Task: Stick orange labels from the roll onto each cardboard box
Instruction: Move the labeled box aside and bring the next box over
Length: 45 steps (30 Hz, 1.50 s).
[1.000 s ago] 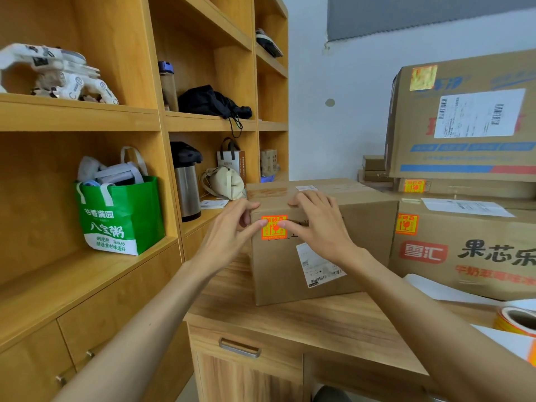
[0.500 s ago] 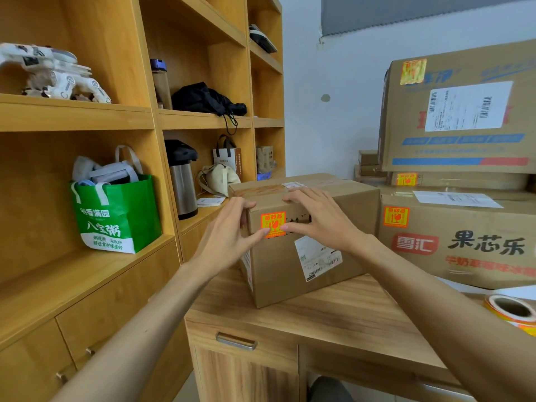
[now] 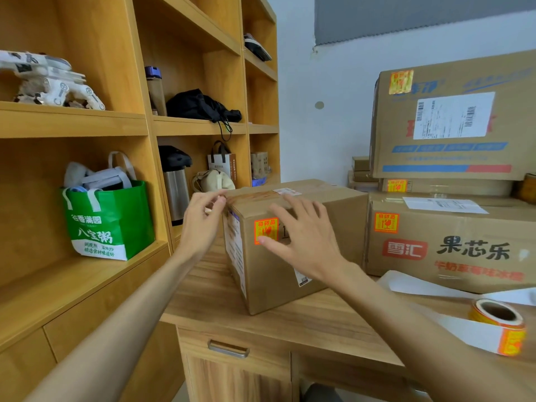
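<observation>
Box (image 3: 275, 282) corner edge between 2 hands (image 3: 203, 227) (image 3: 304, 242)

Wooden desk (image 3: 290, 323) carries small box (image 3: 269, 281), printed box (image 3: 464, 256), label roll (image 3: 497, 317), backing paper (image 3: 412, 285).

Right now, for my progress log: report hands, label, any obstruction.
Left hand open, at top corner of small brown cardboard box. Right hand open, thumb on square orange label. Label on box front. Nothing blocking.

Top box (image 3: 446, 153) cropped at right, blurred
</observation>
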Tool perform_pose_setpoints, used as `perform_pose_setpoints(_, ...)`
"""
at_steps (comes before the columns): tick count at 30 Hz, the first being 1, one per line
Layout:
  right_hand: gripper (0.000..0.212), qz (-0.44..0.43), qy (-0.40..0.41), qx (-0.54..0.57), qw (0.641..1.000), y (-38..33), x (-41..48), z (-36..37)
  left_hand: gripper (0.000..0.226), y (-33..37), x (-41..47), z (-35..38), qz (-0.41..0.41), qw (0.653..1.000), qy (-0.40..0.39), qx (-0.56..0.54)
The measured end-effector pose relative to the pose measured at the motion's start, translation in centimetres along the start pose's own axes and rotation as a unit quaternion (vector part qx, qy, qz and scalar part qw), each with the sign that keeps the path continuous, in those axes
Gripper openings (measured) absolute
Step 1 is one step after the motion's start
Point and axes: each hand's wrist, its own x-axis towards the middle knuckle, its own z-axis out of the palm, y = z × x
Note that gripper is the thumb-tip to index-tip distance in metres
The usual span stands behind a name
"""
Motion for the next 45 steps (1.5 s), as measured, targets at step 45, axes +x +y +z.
perform_pose_setpoints(45, 0.051, 0.175, -0.012, 0.219, 0.96, 14.1, -4.0, -4.5, 0.041, 2.4, -2.1, 4.7, 0.091, 0.984, -0.132, -0.074)
